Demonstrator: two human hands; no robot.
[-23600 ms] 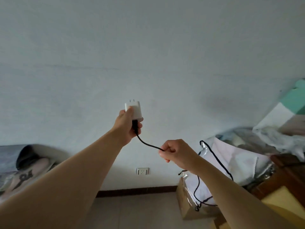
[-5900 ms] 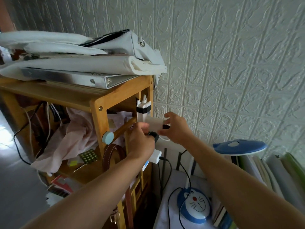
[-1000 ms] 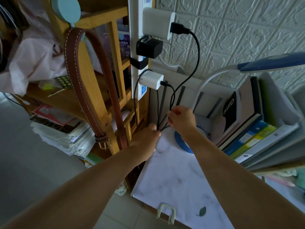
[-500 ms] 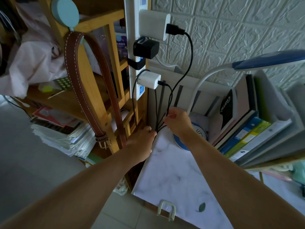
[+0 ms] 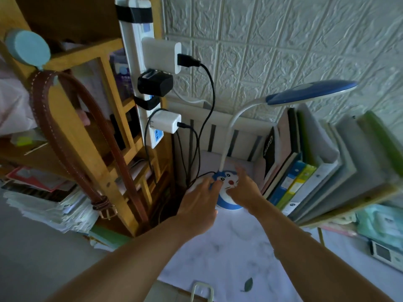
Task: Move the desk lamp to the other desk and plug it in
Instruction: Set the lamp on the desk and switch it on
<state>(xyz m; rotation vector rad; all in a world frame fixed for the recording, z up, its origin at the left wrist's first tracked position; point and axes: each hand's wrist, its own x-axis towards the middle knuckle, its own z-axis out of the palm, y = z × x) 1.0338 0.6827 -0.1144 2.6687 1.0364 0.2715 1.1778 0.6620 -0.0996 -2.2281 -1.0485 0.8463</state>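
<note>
The desk lamp stands on the white marble-patterned desk (image 5: 218,253). Its round blue base (image 5: 229,183) bears a cartoon cat face, and a white gooseneck rises to the blue lamp head (image 5: 309,92). Its black cable (image 5: 207,101) runs up to a large white adapter (image 5: 161,54) seated in the vertical white power strip (image 5: 133,40) strapped to the wooden shelf. My left hand (image 5: 199,203) rests on the base's left side with fingers spread. My right hand (image 5: 244,190) lies open on the base's right side. Neither hand is closed around the base.
A black adapter (image 5: 154,82) and a small white adapter (image 5: 166,122) also sit in the strip. A brown belt (image 5: 72,136) hangs from the wooden shelf (image 5: 87,118). Books and binders (image 5: 305,171) stand right of the lamp. Paper stacks (image 5: 43,205) lie at lower left.
Both hands let go of the bundle of cables at the desk's back corner and moved right onto the lamp base. The view tilted upward slightly.
</note>
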